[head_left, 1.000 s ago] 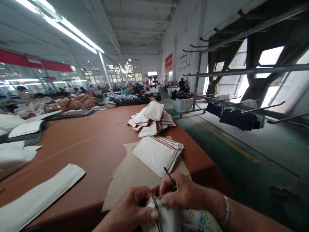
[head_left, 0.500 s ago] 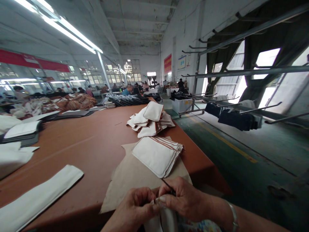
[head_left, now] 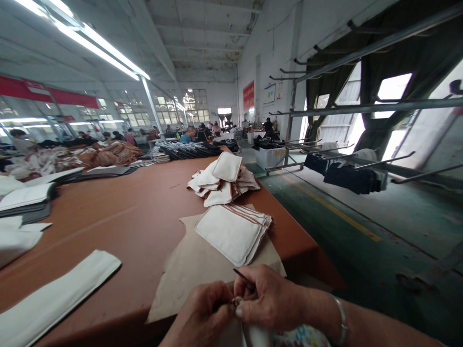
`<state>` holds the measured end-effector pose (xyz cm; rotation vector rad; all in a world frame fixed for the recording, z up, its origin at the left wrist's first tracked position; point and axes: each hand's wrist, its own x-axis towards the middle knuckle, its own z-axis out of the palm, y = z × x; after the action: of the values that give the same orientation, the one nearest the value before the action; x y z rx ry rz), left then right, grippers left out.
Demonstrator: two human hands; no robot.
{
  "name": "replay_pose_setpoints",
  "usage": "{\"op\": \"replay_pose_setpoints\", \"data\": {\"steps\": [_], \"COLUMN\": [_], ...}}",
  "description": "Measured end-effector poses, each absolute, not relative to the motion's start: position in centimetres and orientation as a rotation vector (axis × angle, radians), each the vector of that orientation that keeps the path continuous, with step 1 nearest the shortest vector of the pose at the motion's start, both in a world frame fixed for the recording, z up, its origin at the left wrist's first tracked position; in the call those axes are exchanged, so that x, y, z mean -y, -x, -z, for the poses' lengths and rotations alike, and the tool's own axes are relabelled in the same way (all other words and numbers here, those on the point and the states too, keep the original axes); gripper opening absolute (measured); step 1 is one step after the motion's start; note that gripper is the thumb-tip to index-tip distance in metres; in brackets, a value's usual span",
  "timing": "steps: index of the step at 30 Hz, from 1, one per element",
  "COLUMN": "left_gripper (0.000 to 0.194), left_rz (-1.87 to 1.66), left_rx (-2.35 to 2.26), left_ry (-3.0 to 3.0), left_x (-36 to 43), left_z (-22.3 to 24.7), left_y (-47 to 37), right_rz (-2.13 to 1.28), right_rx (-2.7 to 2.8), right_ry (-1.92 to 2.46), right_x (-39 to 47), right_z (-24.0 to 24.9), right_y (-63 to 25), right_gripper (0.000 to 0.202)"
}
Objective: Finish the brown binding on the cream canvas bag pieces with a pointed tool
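My left hand pinches the edge of a white fabric piece at the bottom of the view. Close against it, my right hand is closed, its thumb and finger at the same edge. A thin, dark, pointed tool sticks out of the right hand; its other end is hidden in the palm. Just beyond the hands lies a stack of white fabric pieces with brown-edged layers, on a sheet of brown paper. Behind it is a loose heap of similar pieces.
The brown-covered table ends in a right edge beside a green floor. A long white strip and stacked white and grey pieces lie at left. On the right stands a metal rack with projecting arms. People sit farther back.
The hands stay together at the fabric edge. The dark tool's tip has shifted slightly left, and less of the fabric below the hands shows. The whole view has moved a little.
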<state>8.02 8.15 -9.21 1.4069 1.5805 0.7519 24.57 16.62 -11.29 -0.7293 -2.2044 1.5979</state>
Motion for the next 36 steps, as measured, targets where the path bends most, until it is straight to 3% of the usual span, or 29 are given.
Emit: {"op": "replay_pose_setpoints", "data": {"steps": [6, 13, 19, 22, 27, 29, 33, 36], "left_gripper": [0.018, 0.023, 0.046, 0.056, 0.055, 0.052, 0.049, 0.049], "left_rz": [-0.696, -0.822, -0.979, -1.001, -0.932, -0.929, -0.850, -0.778], "left_rx": [-1.704, -1.454, -1.316, -1.294, -1.184, -1.187, -1.368, -1.479], "left_ry": [-1.474, -1.227, -0.978, -0.892, -0.846, -0.902, -1.237, -1.510], "left_x": [-8.2, -8.6, -8.8, -8.9, -8.6, -8.3, -7.8, -7.7], "left_z": [9.6, 12.3, 12.7, 12.9, 13.3, 12.8, 11.0, 9.9], "left_y": [-8.1, -7.1, -6.8, -7.1, -7.3, -7.1, -7.0, -7.2], "right_rz": [-1.553, -1.523, -1.489, -1.342, -1.058, -1.249, -1.925, -2.090], "right_rx": [2.093, 2.000, 1.937, 1.987, 2.050, 2.022, 1.896, 2.040], "right_ry": [0.808, 0.581, 0.340, 0.253, 0.061, 0.166, 0.520, 0.579], "right_x": [-16.6, -16.1, -16.3, -16.5, -16.5, -16.6, -17.4, -18.1], "right_z": [12.2, 13.1, 13.5, 13.6, 13.9, 14.0, 13.4, 12.5], "right_y": [-24.2, -24.8, -25.6, -25.7, -25.9, -26.2, -26.8, -26.9], "right_gripper": [0.005, 0.010, 0.015, 0.013, 0.012, 0.012, 0.046, 0.052]}}
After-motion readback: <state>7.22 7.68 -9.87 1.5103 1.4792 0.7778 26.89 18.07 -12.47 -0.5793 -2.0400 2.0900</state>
